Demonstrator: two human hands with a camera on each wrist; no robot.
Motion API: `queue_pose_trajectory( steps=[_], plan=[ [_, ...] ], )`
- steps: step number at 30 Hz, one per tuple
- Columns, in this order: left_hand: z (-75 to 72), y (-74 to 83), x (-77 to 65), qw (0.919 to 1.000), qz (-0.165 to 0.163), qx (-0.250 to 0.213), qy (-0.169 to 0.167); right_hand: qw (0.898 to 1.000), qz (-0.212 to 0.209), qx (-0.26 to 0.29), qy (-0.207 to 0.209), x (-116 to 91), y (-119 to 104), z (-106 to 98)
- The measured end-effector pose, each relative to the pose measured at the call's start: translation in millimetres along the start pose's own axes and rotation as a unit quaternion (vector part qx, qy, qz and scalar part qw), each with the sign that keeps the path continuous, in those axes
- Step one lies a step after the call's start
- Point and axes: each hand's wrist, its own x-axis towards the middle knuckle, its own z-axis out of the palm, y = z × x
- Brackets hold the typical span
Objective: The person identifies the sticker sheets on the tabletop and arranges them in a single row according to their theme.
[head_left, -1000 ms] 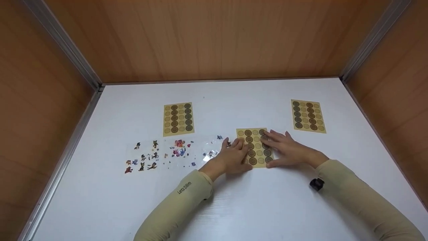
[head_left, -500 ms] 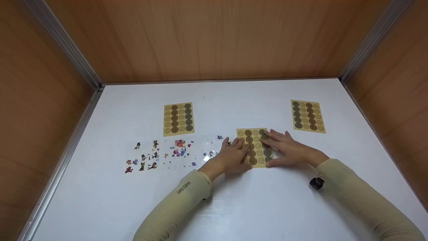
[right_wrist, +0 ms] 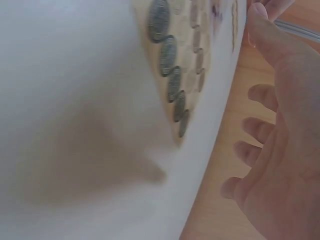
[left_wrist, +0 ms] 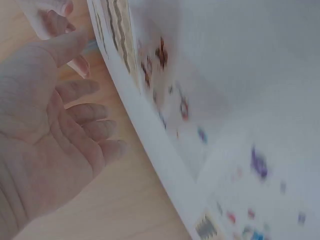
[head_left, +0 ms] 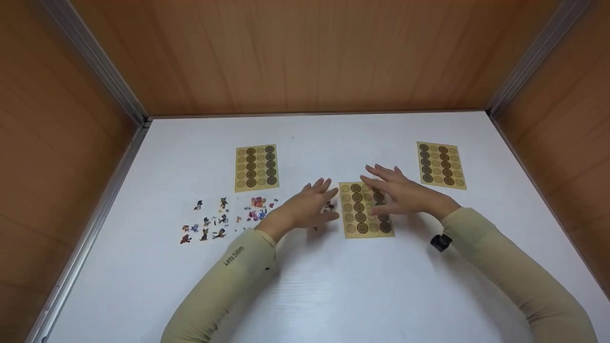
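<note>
Your two hands are apart from each other, with loose fingers, and neither one holds anything. Your left hand [head_left: 310, 207] is in the middle of the frame, above some small stickers [head_left: 329, 206], and its fingertips point up toward the top. Your right hand [head_left: 400, 193] is just right of the middle, over the right part of a yellow coin sheet [head_left: 360, 216]. It seems to be a little above the paper, but it is hard to be sure from here. That coin sheet lies flat on the white table [head_left: 324, 290], between your hands and a bit lower than them. Another coin sheet [head_left: 257, 167] lies up and to the left, and one more [head_left: 442, 165] is at the upper right. Little colorful animal stickers [head_left: 205, 221] lie left of the middle. A small black thing [head_left: 441, 243] sits by your right sleeve [head_left: 505, 267].
</note>
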Motion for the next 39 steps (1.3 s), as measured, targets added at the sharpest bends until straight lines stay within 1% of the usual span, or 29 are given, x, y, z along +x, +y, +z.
queue_pose_trajectory(
  steps=[2,5,8,11,14,17,19,22,24,27,30,35,39],
  plan=[
    [-13.3,-9.7,-7.5,1.0,-0.006,-0.003,0.002,1.0,-0.002,-0.002,0.001,10,-4,-5],
    [-38.4,-28.4,-21.7,0.9997,-0.017,-0.009,0.013,1.0,-0.003,-0.001,-0.003,28,-9,-13],
    [-65.8,-51.2,-36.0,0.999,-0.032,-0.009,0.029,1.0,0.001,0.006,-0.011,48,-16,-22],
    [-89.3,-75.2,-49.3,0.9977,-0.054,-0.012,0.041,1.0,0.003,0.016,-0.014,68,-26,-29],
    [-105.5,-97.6,-61.1,0.9954,-0.08,-0.016,0.051,1.0,0.007,0.016,-0.018,89,-36,-33],
    [-114.5,-117.0,-70.9,0.9926,-0.108,-0.019,0.053,0.999,0.015,0.03,-0.025,110,-46,-34],
    [-116.3,-127.5,-75.4,0.9902,-0.126,-0.026,0.054,0.998,0.017,0.05,-0.027,123,-52,-31],
    [-113.3,-142.2,-77.3,0.987,-0.147,-0.031,0.056,0.996,0.011,0.09,-0.028,141,-61,-25],
    [-109.0,-151.1,-76.4,0.9849,-0.157,-0.041,0.061,0.994,0.004,0.109,-0.029,151,-66,-18],
    [-99.9,-163.7,-72.9,0.981,-0.173,-0.058,0.065,0.992,0.003,0.122,-0.037,165,-70,-7],
    [-90.1,-174.3,-70.6,0.977,-0.192,-0.07,0.059,0.99,0.005,0.133,-0.042,180,-70,6],
    [-73.4,-185.2,-66.0,0.973,-0.212,-0.081,0.042,0.988,0.007,0.149,-0.046,204,-67,29],
    [-61.4,-187.8,-61.0,0.9724,-0.21,-0.098,0.028,0.988,0.011,0.14,-0.058,212,-65,44]
  ],
)
